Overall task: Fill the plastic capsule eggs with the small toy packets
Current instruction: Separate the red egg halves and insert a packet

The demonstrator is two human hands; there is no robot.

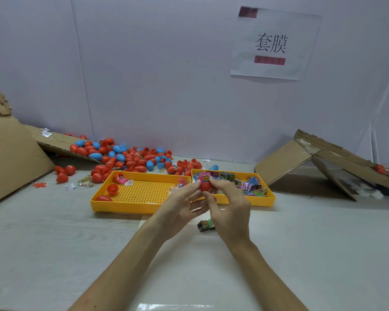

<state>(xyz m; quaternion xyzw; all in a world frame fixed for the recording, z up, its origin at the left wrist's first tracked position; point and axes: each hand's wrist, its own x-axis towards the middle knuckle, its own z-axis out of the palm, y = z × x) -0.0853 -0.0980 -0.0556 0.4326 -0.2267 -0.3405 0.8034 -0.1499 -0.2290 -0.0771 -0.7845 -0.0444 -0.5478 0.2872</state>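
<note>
Seen from the head camera, the right hand (228, 205) clamps curled fingers round a red egg half (206, 187), held over the near rims where two yellow trays (121, 206) meet. The left hand (182, 202) keeps its fingers fairly straight, the tips seemingly pressing the pink packet (204, 177). The egg half stands upright with its mouth up and the packet poking out. I'd fold the packet, then push straight down.

Bright, soft light fills the view and seems to come from above. The left hand (179, 206) and right hand (230, 205) drop only faint shadows on the white table (54, 232) under them. Below the arms, a shiny patch (173, 307) glares. The red egg (206, 187) at the fingertips looks smeared. Far left of the hands, the wall (144, 86) seams lean.
</note>
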